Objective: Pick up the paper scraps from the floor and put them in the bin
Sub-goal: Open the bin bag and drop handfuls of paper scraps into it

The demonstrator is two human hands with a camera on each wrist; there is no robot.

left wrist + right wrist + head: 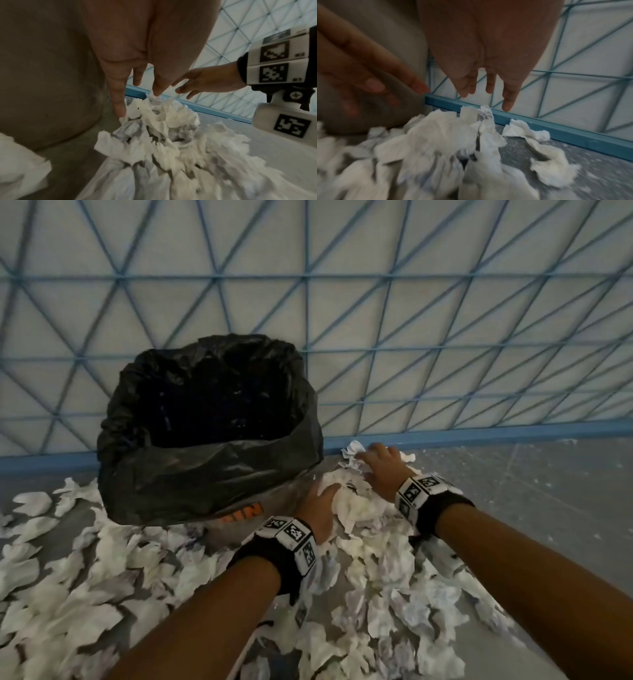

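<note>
As both hands, left hand (pixel 320 508) and right hand (pixel 382 470), fingers spread, holding nothing, flank the crumpled white paper scraps (pixel 356 505), scoop beneath: light, soft, loose.

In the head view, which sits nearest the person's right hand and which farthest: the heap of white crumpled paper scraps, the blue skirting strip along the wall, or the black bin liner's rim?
From the right hand:
1. Heap of white crumpled paper scraps, directly under the fingers.
2. Blue skirting strip, just beyond the fingertips.
3. Black bin liner's rim, off to the left.
</note>
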